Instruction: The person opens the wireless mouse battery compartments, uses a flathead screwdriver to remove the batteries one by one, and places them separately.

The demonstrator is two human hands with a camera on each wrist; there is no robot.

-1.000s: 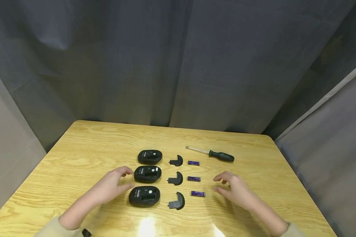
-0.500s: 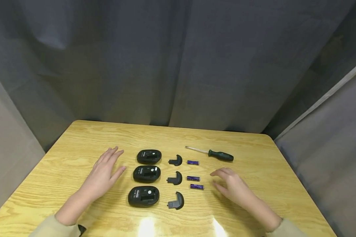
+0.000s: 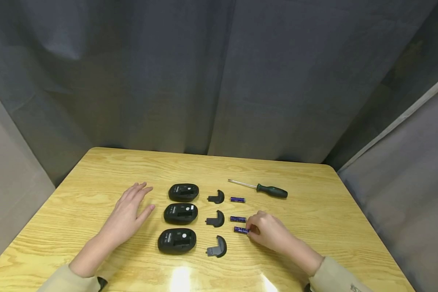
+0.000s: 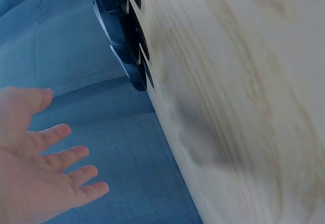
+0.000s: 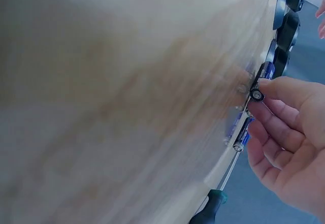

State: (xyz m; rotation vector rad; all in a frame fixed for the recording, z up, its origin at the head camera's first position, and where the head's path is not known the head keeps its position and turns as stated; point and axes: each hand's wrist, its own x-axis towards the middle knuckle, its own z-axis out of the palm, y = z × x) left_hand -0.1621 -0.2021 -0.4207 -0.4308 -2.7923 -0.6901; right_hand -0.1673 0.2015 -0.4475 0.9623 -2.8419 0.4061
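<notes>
My right hand (image 3: 271,232) has its thumb and index finger at the right end of the nearest blue battery (image 3: 241,230), pinching it on the table. Just behind lies a second battery (image 3: 238,219), and a third battery (image 3: 237,200) is farther back. My left hand (image 3: 125,215), fingers spread, is held left of the mice and touches none of them. In the left wrist view that hand (image 4: 48,158) holds nothing. Three black computer mice lie upside down in a column: the near mouse (image 3: 168,242), the middle mouse (image 3: 172,211) and the far mouse (image 3: 179,190). Their battery slots are uncovered.
Beside the mice lie three black battery covers: a near cover (image 3: 222,245), a middle cover (image 3: 219,219) and a far cover (image 3: 219,197). A screwdriver (image 3: 271,191) with a dark green handle lies at the back right. Grey curtains (image 3: 219,81) hang behind the wooden table (image 3: 131,162).
My left hand has drawn back and left from the mice, fingers spreading. The nearest battery has shifted toward the middle one. My right hand has moved left onto its end.
</notes>
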